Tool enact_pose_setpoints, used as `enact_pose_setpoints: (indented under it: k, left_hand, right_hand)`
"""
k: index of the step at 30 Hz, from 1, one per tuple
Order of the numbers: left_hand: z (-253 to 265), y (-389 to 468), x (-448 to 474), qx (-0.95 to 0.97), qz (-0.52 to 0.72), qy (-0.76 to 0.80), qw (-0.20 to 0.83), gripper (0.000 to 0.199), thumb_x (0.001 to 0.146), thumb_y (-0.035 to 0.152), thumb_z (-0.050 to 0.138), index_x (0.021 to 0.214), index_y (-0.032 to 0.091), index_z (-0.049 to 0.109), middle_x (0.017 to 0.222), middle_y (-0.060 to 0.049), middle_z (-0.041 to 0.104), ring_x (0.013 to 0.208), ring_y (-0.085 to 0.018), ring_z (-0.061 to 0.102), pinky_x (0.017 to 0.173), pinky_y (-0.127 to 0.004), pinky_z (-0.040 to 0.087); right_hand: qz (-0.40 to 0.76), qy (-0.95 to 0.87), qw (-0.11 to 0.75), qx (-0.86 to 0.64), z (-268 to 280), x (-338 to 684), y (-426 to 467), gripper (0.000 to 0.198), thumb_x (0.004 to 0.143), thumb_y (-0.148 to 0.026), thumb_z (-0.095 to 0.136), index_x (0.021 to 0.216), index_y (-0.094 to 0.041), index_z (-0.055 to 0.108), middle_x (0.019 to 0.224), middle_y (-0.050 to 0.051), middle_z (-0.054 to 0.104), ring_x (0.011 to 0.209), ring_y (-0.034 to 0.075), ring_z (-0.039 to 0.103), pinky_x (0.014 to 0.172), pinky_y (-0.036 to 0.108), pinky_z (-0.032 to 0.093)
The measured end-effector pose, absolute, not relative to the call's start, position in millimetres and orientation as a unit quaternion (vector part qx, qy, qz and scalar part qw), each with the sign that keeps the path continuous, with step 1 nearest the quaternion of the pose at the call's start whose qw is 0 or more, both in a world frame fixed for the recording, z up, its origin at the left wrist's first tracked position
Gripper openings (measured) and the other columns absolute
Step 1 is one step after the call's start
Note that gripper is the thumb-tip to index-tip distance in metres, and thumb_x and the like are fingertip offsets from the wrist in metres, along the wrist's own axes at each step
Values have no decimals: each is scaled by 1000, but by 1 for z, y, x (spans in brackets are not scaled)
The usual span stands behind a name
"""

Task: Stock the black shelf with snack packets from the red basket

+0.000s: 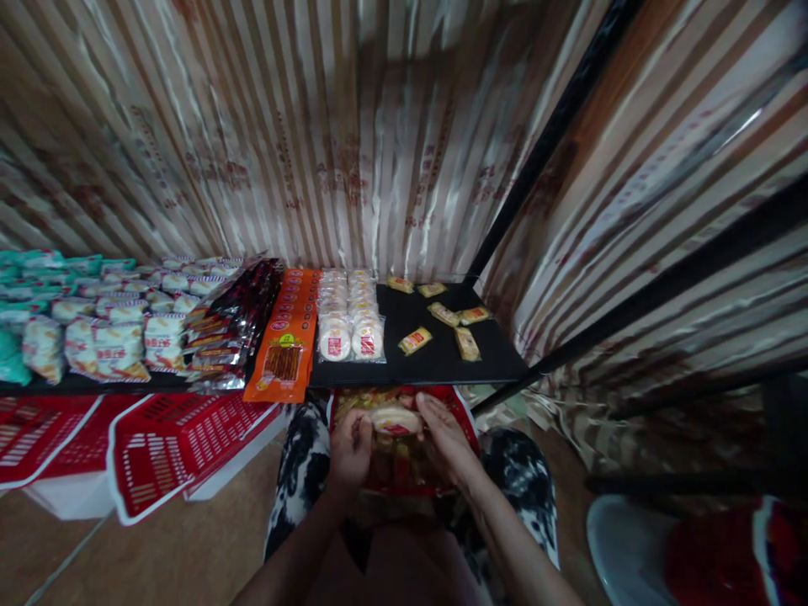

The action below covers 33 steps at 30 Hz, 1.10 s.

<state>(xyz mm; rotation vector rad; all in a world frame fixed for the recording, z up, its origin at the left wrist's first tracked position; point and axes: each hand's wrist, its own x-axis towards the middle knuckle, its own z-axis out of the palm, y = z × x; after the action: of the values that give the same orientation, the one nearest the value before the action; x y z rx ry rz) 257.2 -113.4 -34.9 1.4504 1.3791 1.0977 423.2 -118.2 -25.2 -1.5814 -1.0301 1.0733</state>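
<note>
Between my two hands is a round white rice cracker packet (395, 420) with a red and yellow label, held over a red basket (468, 421) of wrapped snacks. My left hand (351, 446) pinches the packet's left end, its thumb on top. At the right end, my right hand (445, 438) grips it with fingers stretched along the side. Just beyond, matching white packets (352, 337) stand in two rows on a black shelf (388, 362). Several small yellow wrapped snacks (415, 340) lie scattered on the shelf's right part.
Left of the white packets are orange bags (284, 345), dark shiny packets (231, 328) and white snack bags (114, 345). Red baskets (170, 446) sit below the shelf. Black metal posts (549, 135) slant at the right. A red container (713, 555) is at lower right.
</note>
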Motion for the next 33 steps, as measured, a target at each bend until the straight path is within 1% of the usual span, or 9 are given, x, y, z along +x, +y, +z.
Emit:
enact_pose_setpoints:
  k: [2, 4, 10, 15, 19, 23, 27, 30, 33]
  left_hand:
    - [-37, -110, 256, 536, 433, 568, 450, 26, 82, 37, 40, 67, 19, 52, 53, 3, 50, 52, -12, 49, 52, -22, 40]
    - [-41, -106, 253, 507, 438, 578, 466, 24, 79, 37, 41, 64, 19, 50, 53, 3, 48, 53, -12, 49, 51, -22, 39]
    - [-46, -91, 237, 466, 439, 589, 494, 22, 74, 35, 45, 60, 19, 49, 56, 3, 51, 58, -12, 49, 53, -21, 39]
    - [-42, -78, 223, 474, 449, 578, 490, 26, 76, 41, 47, 69, 17, 55, 66, 0, 58, 64, -13, 53, 58, -22, 42]
    - [-39, -67, 216, 474, 463, 578, 476, 29, 76, 41, 52, 89, 16, 59, 78, -2, 62, 65, -13, 56, 60, -23, 45]
    - [-30, -52, 211, 492, 469, 609, 410, 32, 76, 29, 52, 105, 16, 57, 89, -5, 63, 68, -12, 57, 64, -25, 48]
    - [-24, -33, 208, 531, 469, 641, 298, 37, 78, 24, 51, 114, 15, 53, 100, -8, 60, 85, -17, 57, 78, -32, 49]
    - [-28, -20, 209, 566, 454, 646, 234, 43, 80, 22, 49, 122, 14, 48, 106, -11, 58, 99, -21, 53, 88, -38, 45]
    - [-40, -13, 216, 607, 428, 642, 193, 45, 81, 23, 48, 125, 12, 45, 115, -14, 55, 110, -25, 49, 94, -42, 41]
  right_hand:
    - [491, -400, 459, -622, -21, 419, -115, 44, 77, -60, 49, 87, -23, 70, 78, 4, 65, 58, 14, 53, 42, 21, 34]
    - [517, -402, 452, -605, -17, 414, -111, 43, 75, -59, 53, 90, -22, 70, 77, 4, 65, 59, 13, 53, 43, 20, 35]
    - [488, -438, 413, -632, -12, 401, -104, 44, 65, -55, 64, 90, -19, 70, 76, 4, 65, 65, 14, 56, 52, 22, 41]
    - [532, -457, 356, -618, -19, 391, -95, 37, 64, -55, 63, 76, -21, 69, 68, 2, 65, 64, 17, 57, 59, 27, 45]
    - [544, -448, 381, -599, -20, 377, -78, 35, 63, -54, 62, 76, -22, 66, 67, 1, 65, 65, 17, 58, 62, 27, 45]
    - [507, -455, 423, -598, -21, 360, -51, 33, 64, -49, 62, 78, -20, 65, 70, 0, 64, 64, 15, 56, 63, 26, 45]
    - [446, -472, 444, -618, -27, 345, -21, 38, 65, -50, 60, 84, -17, 64, 71, 1, 62, 59, 14, 53, 59, 26, 44]
    - [384, -500, 425, -649, -30, 337, -6, 39, 68, -50, 56, 86, -16, 63, 73, 2, 62, 59, 14, 54, 58, 26, 45]
    - [289, -546, 369, -694, -29, 334, -2, 36, 75, -43, 51, 96, -16, 61, 85, 5, 64, 66, 15, 58, 64, 27, 46]
